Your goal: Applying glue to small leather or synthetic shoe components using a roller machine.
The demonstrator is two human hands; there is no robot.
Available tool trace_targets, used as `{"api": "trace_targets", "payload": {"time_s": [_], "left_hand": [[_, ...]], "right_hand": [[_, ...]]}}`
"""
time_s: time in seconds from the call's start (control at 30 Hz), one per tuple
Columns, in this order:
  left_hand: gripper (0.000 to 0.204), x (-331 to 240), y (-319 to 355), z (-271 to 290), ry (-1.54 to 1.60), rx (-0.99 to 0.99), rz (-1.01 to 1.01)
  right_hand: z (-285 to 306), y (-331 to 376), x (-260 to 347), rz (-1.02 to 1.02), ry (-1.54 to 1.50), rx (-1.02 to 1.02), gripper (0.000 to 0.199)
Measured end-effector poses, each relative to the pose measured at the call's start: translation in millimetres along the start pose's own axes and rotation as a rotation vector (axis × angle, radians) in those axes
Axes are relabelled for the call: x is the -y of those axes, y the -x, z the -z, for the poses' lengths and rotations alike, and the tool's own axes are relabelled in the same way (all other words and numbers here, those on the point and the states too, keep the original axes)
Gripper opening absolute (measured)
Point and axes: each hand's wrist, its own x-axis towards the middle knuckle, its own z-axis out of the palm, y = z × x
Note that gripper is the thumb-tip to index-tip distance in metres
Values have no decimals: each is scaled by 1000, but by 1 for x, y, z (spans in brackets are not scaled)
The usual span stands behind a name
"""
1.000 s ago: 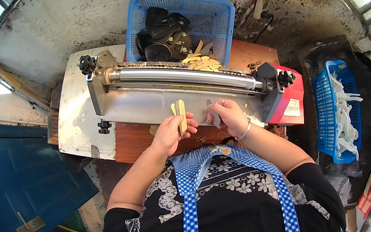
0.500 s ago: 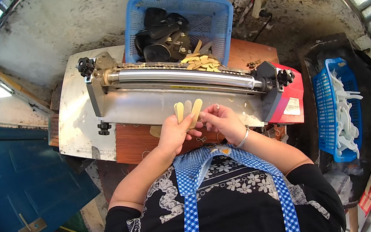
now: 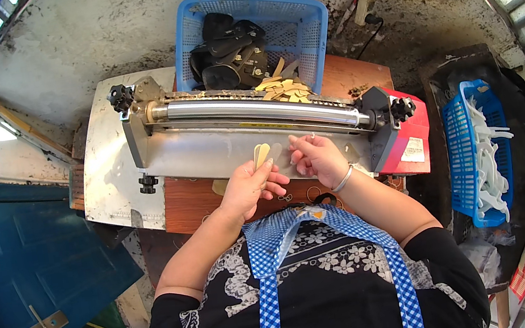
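Between hands, on grey feed plate of roller machine: tan leather strips, pale, narrow, fanned upward. Left hand closed on strips' lower ends, thumb on top. Right hand just beside, fingers loosely curled, fingertips on plate near translucent piece; bracelet on wrist. Beyond hands: long steel roller, red end housing to right. Farther: blue basket holding dark leather parts, tan cut pieces. Under machine: wooden desk. Far right of right hand: second blue basket with white pieces.
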Motion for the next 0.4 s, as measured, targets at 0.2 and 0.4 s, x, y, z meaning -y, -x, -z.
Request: {"api": "trace_targets", "payload": {"time_s": [0.2, 0.4], "left_hand": [[28, 7, -8, 10, -137, 61, 18], [27, 5, -8, 19, 81, 100, -49]], "right_hand": [[-4, 9, -9, 232, 157, 71, 12], [17, 12, -10, 1519, 1526, -230, 6]]}}
